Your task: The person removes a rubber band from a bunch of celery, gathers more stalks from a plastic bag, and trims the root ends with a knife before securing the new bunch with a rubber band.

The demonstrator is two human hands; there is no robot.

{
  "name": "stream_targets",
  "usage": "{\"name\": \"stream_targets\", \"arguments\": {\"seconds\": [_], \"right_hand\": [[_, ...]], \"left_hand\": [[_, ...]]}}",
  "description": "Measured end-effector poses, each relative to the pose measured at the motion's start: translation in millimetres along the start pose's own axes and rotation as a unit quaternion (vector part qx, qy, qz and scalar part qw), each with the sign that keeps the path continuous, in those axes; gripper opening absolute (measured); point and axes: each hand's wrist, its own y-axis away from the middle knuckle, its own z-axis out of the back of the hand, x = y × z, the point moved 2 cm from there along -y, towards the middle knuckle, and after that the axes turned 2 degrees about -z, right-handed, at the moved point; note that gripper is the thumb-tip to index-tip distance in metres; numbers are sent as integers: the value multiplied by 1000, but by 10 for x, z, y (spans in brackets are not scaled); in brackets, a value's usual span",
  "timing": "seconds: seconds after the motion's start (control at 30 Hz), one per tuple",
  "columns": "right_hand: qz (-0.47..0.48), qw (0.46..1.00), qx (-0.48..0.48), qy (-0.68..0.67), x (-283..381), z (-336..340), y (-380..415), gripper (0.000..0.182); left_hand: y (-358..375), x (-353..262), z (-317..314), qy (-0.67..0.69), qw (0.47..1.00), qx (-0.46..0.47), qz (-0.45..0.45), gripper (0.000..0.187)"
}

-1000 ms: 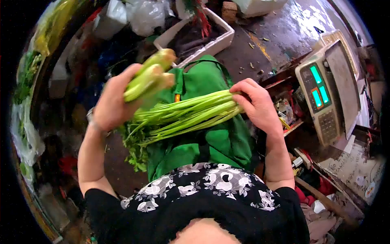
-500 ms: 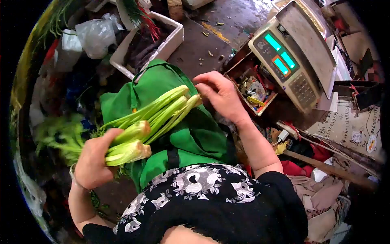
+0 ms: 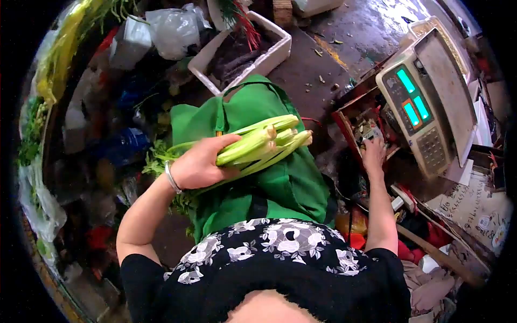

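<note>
Floral black top: at the bottom of the view, the person's clothing (image 3: 291,237), black with pale grey and white flowers.
Green cloth: a wide, creased cloth (image 3: 291,188) covers the lap and lies under the vegetables.
Lit scale: at the right, a pale scale (image 3: 431,110) stands turned at an angle, its three turquoise displays glowing above a keypad, a flat metal pan on its far side.
Celery: the stalks (image 3: 253,149) lie across the green cloth, pale cut ends pointing right, leafy tops at the left, partly behind the forearm.
White foam box: beyond the cloth, a box (image 3: 264,62) holds something dark.
Open reddish box: just beside the scale, a low box (image 3: 347,134) full of small odds and ends, too jumbled to name.
Left hand: the hand (image 3: 202,161) grips the upper celery stalks, thumb on one side, fingers on the other.
Right hand: the hand (image 3: 374,156) reaches down into the reddish box; whether its fingers grip anything, I cannot tell.
Bracelet: a silvery band (image 3: 172,177) circles the left wrist.
</note>
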Motion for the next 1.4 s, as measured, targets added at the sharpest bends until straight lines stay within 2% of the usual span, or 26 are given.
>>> {"name": "stream_targets", "arguments": {"seconds": [0.1,0.17,0.2,0.23,0.3,0.33,0.37,0.4,0.43,0.5,0.57,0.6,0.63,0.7,0.77,0.87,0.9,0.97,1.0,1.1,1.17,1.23,1.3,1.4], "right_hand": [[20,998,36,43,48,5,-34,24],[15,1000,12,15,-55,-57,-65,31],[38,997,-45,45,-31,10,-23,28],[41,997,-43,46,-27,60,-2,28],[-24,996,-40,-75,-42,137,0,27],[-23,996,-39,-75,-15,156,0,27],[-17,984,-53,-168,22,172,0,25],[-11,963,-67,-261,77,205,7,24],[-10,963,-67,-260,224,332,34,24],[-76,858,37,-507,705,708,125,30],[-51,821,37,-568,1045,900,181,22],[-31,823,47,-565,1212,1043,213,21],[-13,796,44,-604,1317,1066,240,21],[49,831,12,-553,1482,1199,294,22],[77,826,10,-558,1665,1418,381,17],[142,826,30,-545,1837,1652,478,15],[161,830,24,-534,1896,1711,517,14],[208,815,15,-541,2024,1834,593,12],[209,813,14,-543,2085,1886,638,12],[255,796,18,-549,2258,1978,715,12],[337,782,-31,-523,2351,1993,749,19],[342,781,-40,-521,2401,1982,780,23],[377,789,-83,-478,2449,2003,814,19],[378,792,-87,-471,2475,2016,841,15]], "left_hand": [[61,59,-66,-47,998,-19,-31,59],[109,91,-145,-123,982,-98,-103,66],[148,-22,-166,-125,986,-96,-50,75],[175,-54,-218,-123,987,-96,-48,75],[214,-95,-285,-195,969,-138,-60,80],[228,-101,-319,-208,967,-139,-55,84],[238,-156,-339,-208,967,-140,-54,84],[253,-257,-344,-307,936,-160,-64,86],[257,-325,-354,-403,895,-177,-73,87],[236,-306,-405,-393,900,-179,-60,87],[192,-307,-460,-313,917,-226,-94,88],[183,-368,-494,-325,903,-252,-122,78],[163,-351,-522,-326,903,-252,-122,78],[111,-277,-575,-265,916,-265,-142,70],[102,-286,-574,-268,913,-277,-134,64],[111,-255,-585,-148,942,-262,-151,51],[119,-268,-586,-148,941,-264,-151,51],[152,-309,-560,-85,945,-285,-133,47],[190,-360,-553,-60,949,-295,-93,45],[252,-487,-488,3,957,-278,-84,41],[257,-495,-489,-5,953,-284,-106,38],[265,-508,-508,58,958,-262,-98,38],[279,-470,-537,44,957,-259,-122,35],[299,-454,-577,63,961,-244,-112,33]]}}
